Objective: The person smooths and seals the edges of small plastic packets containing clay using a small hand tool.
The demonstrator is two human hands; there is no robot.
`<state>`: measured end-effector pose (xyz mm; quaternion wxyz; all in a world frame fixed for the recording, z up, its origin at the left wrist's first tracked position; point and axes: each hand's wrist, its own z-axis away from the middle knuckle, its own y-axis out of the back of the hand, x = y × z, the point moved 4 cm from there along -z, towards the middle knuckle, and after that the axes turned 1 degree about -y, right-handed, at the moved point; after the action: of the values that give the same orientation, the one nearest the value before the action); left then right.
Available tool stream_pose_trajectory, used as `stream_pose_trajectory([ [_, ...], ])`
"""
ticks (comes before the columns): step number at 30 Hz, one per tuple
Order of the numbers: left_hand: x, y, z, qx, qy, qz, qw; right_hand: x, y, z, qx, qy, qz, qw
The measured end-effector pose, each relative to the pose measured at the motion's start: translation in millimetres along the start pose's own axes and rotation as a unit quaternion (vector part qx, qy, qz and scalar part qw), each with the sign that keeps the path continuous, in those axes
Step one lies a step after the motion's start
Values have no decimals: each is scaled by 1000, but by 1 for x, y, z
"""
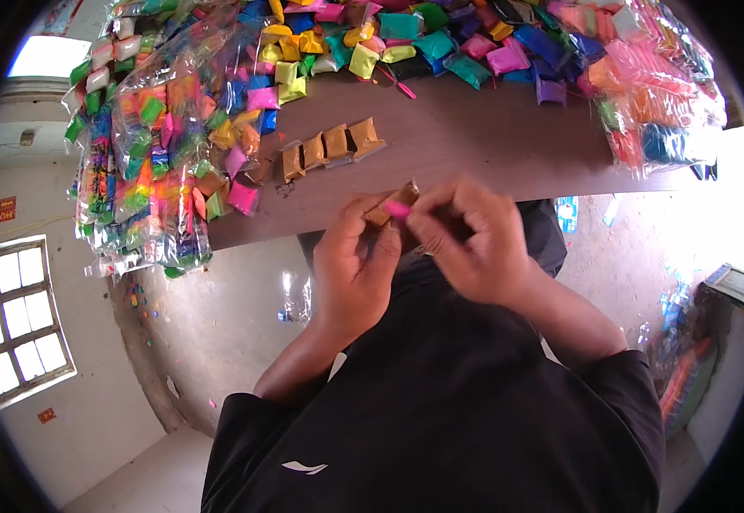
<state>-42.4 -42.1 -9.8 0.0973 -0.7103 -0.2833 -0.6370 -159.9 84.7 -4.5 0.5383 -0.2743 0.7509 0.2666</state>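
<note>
My left hand [356,272] is closed around a small brown packet [379,214], held just past the table's near edge and above my lap. My right hand [477,246] is pinched close against it, its fingers slightly blurred. Between the two hands shows a small bright pink piece [398,209]; it seems to be in the right fingertips, and its kind is too small to tell. On the table beyond my hands, several similar brown packets [336,144] lie in a row.
Many colourful small packets [466,68] are heaped along the table's [474,137] far side. Clear bags of coloured packets [145,154] pile up at the left, more bags [658,111] at the right. A thin pink tool [404,89] lies near the heap.
</note>
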Motion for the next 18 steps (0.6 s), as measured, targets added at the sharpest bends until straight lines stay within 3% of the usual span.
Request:
stream_pose_trajectory([
  [1,-3,0,2,-11,59,69,996,1,4,-3,29,0,32,999],
  [2,0,1,1,-9,59,67,996,12,3,-2,89,-41,-61,993],
  [4,4,0,1,24,100,205,973,10,7,1,56,-46,-36,997],
  [6,4,-1,-1,28,88,198,976,3,4,3,0,-11,1,1000],
  [13,1,-2,-2,5,97,190,977,2,7,1,10,29,13,999],
  [15,-2,2,-1,0,94,177,980,-4,7,3,-53,93,31,994],
  [18,4,-3,-2,2,103,192,976,0,11,-3,11,51,57,997],
])
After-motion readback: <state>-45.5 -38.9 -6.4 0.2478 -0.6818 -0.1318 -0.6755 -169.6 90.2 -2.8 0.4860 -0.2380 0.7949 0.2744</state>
